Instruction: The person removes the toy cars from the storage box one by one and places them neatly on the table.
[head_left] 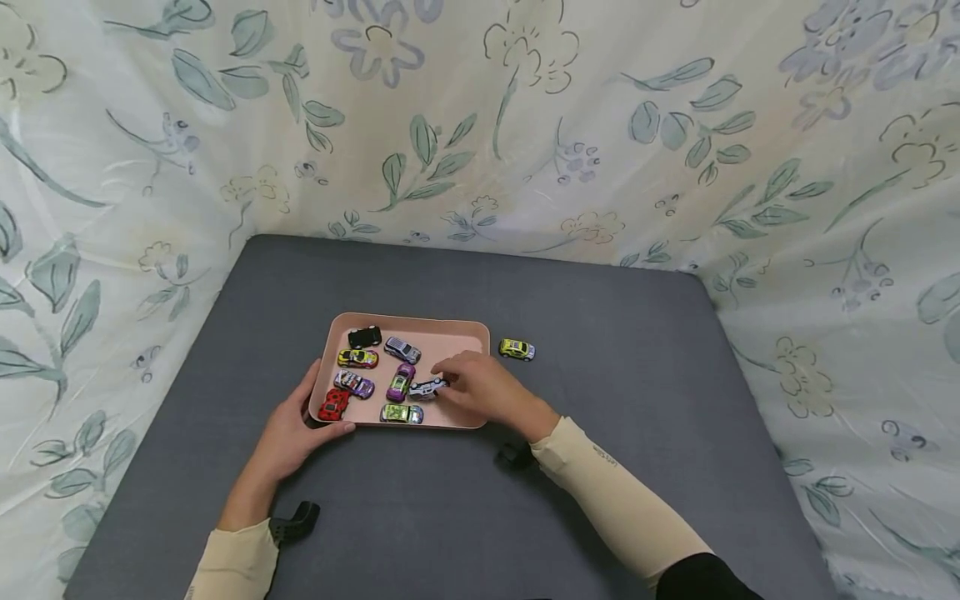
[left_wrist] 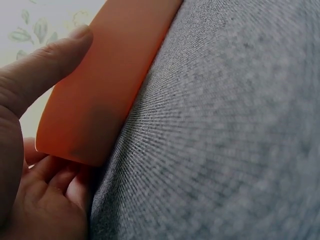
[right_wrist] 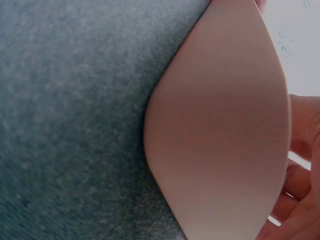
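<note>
White toy car lies in the pink tray, pinched by the right grip

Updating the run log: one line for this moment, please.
left hand: grips pink tray corner | right hand: holds white toy car over tray | yellow car: outside tray

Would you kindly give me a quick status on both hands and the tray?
Left hand grips pink tray corner. Right hand pinches white toy car inside tray. Yellow car outside.

A small silver-white toy car lies inside the pink tray, among other cars.
</note>
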